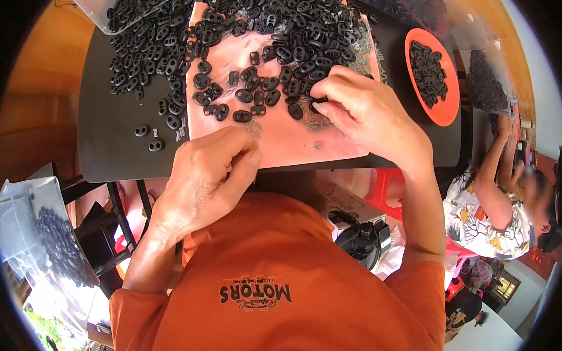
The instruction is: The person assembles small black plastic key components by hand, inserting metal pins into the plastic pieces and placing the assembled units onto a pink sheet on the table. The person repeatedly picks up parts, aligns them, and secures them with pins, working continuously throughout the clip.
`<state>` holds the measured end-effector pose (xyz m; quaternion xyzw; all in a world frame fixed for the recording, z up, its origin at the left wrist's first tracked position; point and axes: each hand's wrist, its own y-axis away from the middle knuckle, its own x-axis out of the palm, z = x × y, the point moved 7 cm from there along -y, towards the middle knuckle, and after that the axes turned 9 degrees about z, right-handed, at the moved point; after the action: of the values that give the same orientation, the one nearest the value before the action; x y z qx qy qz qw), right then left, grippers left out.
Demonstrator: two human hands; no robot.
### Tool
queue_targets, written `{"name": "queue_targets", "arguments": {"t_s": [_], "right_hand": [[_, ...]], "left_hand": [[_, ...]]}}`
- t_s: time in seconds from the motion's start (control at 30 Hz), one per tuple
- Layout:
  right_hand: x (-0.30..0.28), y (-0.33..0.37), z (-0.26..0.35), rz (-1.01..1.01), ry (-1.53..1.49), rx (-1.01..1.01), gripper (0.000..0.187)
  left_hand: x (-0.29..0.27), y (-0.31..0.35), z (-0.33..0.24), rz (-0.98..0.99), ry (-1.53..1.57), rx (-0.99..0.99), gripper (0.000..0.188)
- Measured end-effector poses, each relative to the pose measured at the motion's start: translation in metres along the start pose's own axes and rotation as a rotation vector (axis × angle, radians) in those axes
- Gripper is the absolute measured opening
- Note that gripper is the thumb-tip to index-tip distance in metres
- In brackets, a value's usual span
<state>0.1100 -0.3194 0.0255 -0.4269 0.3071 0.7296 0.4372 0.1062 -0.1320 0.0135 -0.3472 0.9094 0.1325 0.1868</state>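
Observation:
My left hand (211,180) is closed, fingers curled in, just over the front edge of a pink sheet (282,144). Whatever it holds is hidden inside the fingers. My right hand (364,110) bends its thumb and forefinger together at the loose parts; what lies between the tips is too hidden to name. Beside those fingertips are black two-hole oval cord locks (243,95) and a small heap of thin metal springs (316,121). More cord locks spread over the sheet's far half in a dense pile (305,28).
An orange plate (452,88) of small black parts stands at the right. Clear plastic boxes (107,21) sit at the far left and far right. Another box (56,229) of black parts is low at left. Another person (496,208) works at the right.

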Motion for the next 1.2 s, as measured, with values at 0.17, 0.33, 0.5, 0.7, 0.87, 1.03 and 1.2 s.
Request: {"name": "queue_targets", "arguments": {"t_s": [0.17,0.33,0.5,0.7,0.87,1.03,1.2], "right_hand": [[0.001,0.001,0.013,-0.064,0.189,-0.017,0.011],[0.022,-0.001,0.035,-0.004,0.251,0.000,0.016],[0.026,-0.006,0.042,-0.037,0.259,-0.066,0.016],[0.021,0.002,0.028,-0.179,-0.235,-0.125,0.008],[0.022,0.005,0.025,-0.065,-0.701,-0.055,0.010],[0.012,0.007,0.014,-0.151,-0.359,-0.033,0.010],[0.007,-0.008,0.002,-0.223,-0.173,-0.031,0.008]], "left_hand": [[0.002,-0.002,-0.009,-0.040,-0.087,0.108,0.005],[0.004,0.003,-0.005,-0.029,-0.041,0.062,0.007],[0.005,0.005,-0.003,-0.002,0.038,0.004,0.010],[0.008,0.002,0.007,0.001,0.258,-0.105,0.010],[0.011,-0.009,0.004,-0.006,0.222,-0.099,0.013],[0.016,-0.012,-0.001,-0.009,0.069,0.001,0.011],[0.026,-0.011,-0.005,0.025,-0.023,0.140,0.009]]}}
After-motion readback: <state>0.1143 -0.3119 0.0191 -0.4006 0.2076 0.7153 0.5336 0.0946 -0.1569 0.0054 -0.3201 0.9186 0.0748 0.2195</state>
